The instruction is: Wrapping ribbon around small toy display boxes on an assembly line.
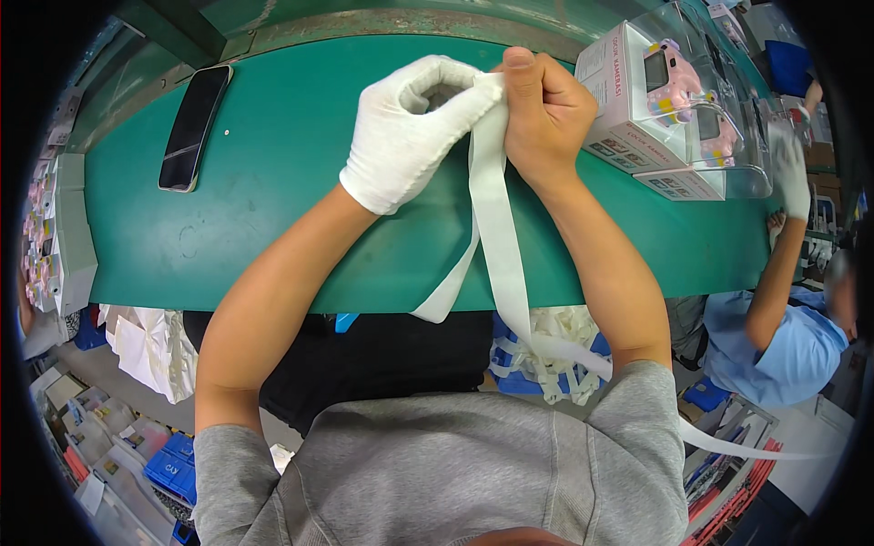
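Your gloved left hand (398, 136) is hovering over the green tabletop (228, 246) just short of 12 o'clock, and your bare right hand (551, 118) is meeting it at 1 o'clock. Between them you are holding a white ribbon (494, 200). Your left thumb and forefinger are curving into a ring, their tips coming together and clamping on the ribbon's top; your right thumb is pressing it against your curled fingers. From there the ribbon is hanging toward 6 o'clock in two lengths: the shorter is dangling by the table's near edge, the longer is running past that edge toward 4 o'clock and passing behind your right arm. There, a blue basket (521, 386) is holding a heap of white strips (569, 323).

At 10 o'clock a black-screened smartphone (195, 127) is lying on the tabletop. At 2 o'clock, near your right hand, white boxes (608, 86) are standing with pink toy cameras (672, 82) showing under clear plastic covers. Between 3 and 4 o'clock a co-worker in a blue shirt (774, 355) is sitting, a white-gloved hand (788, 173) blurring above. Crumpled white sheeting (157, 350) is hanging between 8 and 9 o'clock.
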Demonstrator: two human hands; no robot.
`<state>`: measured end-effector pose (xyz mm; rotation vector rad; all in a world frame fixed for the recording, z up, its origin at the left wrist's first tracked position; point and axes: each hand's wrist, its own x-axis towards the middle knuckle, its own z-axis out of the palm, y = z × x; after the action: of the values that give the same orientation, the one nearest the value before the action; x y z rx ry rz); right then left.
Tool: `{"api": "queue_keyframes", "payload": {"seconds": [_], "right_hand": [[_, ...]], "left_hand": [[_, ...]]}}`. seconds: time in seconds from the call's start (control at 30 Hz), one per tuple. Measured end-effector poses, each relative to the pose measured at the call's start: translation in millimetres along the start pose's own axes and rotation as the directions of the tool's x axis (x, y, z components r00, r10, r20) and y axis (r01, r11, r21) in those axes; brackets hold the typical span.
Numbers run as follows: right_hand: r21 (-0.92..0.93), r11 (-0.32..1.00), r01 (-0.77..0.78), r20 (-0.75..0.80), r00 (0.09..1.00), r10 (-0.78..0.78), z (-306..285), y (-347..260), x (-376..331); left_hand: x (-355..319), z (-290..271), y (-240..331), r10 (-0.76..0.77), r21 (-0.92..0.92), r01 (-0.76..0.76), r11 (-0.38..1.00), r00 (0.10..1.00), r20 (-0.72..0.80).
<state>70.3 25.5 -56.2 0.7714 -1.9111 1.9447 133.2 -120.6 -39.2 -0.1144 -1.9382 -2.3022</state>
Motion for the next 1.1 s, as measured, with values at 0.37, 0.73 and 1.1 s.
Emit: {"api": "queue_keyframes", "payload": {"seconds": [0.37,0.73,1.1], "right_hand": [[0.160,0.987,0.028,0.117,0.992,-0.047,-3,-1,4],[0.075,0.997,-0.012,0.139,0.990,0.001,0,2,2],[0.205,0.956,-0.209,0.149,0.972,0.181,3,1,2]], "left_hand": [[5,-5,-3,0.088,-0.022,-0.090,0.996,0.994,-0.064],[9,-4,-6,0.104,-0.060,-0.113,0.992,0.986,-0.130],[26,-19,-11,0.125,0.007,-0.125,0.992,0.974,-0.188]]}}
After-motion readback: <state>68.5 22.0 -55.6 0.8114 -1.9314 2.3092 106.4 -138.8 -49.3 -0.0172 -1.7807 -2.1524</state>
